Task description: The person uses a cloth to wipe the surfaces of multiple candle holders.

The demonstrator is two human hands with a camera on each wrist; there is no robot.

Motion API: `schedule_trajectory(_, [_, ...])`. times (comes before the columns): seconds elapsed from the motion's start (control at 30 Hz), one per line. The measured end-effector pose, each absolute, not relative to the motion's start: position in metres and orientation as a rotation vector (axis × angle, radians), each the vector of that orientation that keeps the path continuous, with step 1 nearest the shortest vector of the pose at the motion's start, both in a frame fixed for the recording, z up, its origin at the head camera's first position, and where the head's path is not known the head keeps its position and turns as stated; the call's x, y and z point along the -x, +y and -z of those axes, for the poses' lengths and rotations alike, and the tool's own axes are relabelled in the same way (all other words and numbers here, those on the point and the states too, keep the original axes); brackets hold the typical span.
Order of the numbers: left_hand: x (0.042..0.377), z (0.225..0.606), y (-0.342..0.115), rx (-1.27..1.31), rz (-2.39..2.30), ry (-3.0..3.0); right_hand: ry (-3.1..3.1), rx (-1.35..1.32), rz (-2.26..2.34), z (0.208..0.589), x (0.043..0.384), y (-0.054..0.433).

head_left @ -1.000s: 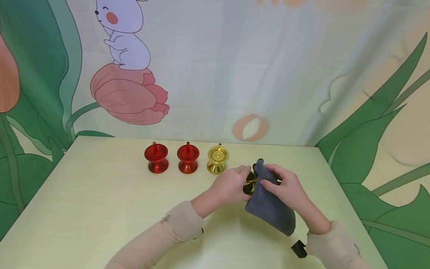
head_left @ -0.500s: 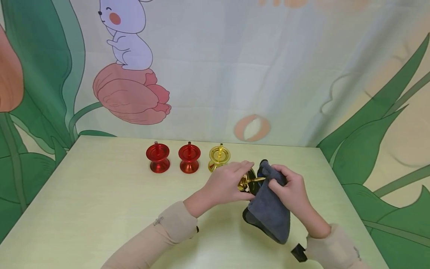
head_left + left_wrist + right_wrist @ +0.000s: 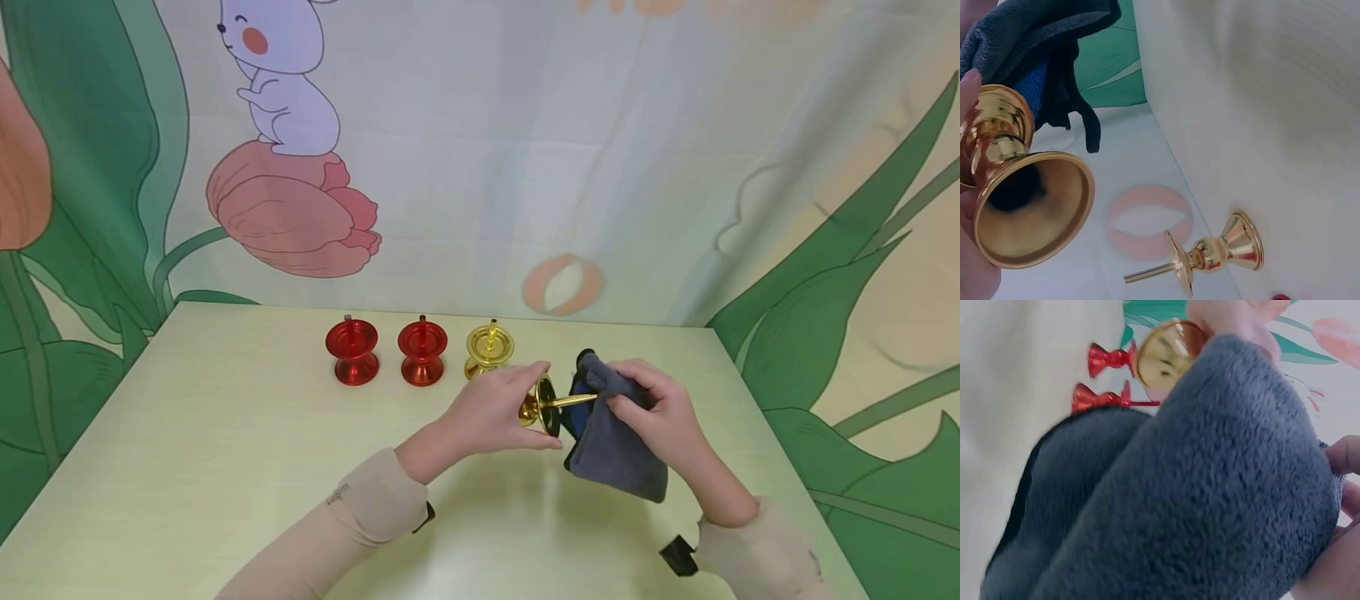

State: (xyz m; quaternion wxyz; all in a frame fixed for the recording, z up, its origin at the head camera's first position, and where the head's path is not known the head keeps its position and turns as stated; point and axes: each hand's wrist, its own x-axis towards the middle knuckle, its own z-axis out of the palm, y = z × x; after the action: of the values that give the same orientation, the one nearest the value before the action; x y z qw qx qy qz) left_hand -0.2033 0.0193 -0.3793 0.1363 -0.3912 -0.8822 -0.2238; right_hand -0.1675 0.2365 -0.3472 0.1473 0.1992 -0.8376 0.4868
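Observation:
My left hand (image 3: 483, 412) grips a gold candle holder (image 3: 1038, 215), turned on its side, with thumb and fingers around it. Its dish faces right, and a thin gold spike (image 3: 573, 402) points toward my right hand (image 3: 660, 417). That hand pinches a grey plush cloth (image 3: 618, 462) at the spike's tip, so the tip is hidden. The rest of the cloth hangs down, and a blue patch shows on its inner side. In the left wrist view the holder's hollow base is visible. The cloth fills most of the right wrist view.
Two red candle holders (image 3: 352, 352) and a second gold candle holder (image 3: 490, 343) stand upright in a row near the back of the pale table (image 3: 187, 467). The gold one is just behind my left hand. A printed curtain (image 3: 465, 167) hangs behind the table.
My left hand has shifted a little left with the candle holder. My right hand has slid the cloth right, along the spike toward its tip, so more of the spike shows.

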Motion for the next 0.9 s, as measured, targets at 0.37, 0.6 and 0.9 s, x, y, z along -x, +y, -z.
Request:
schedule_trajectory(0.37, [0.202, 0.373, 0.016, 1.175, 0.64, -2.561, -2.336, -1.103, -0.765, 0.334, 0.172, 0.226])
schedule_trajectory(0.6, [0.202, 0.375, 0.013, 1.151, 0.648, -2.54, -2.458, -1.164, -0.718, 0.342, 0.17, 0.222])
schedule_trajectory(0.9, [0.201, 0.38, 0.011, 1.114, 0.664, -2.442, -2.486, -1.128, -0.746, 0.352, 0.171, 0.219])
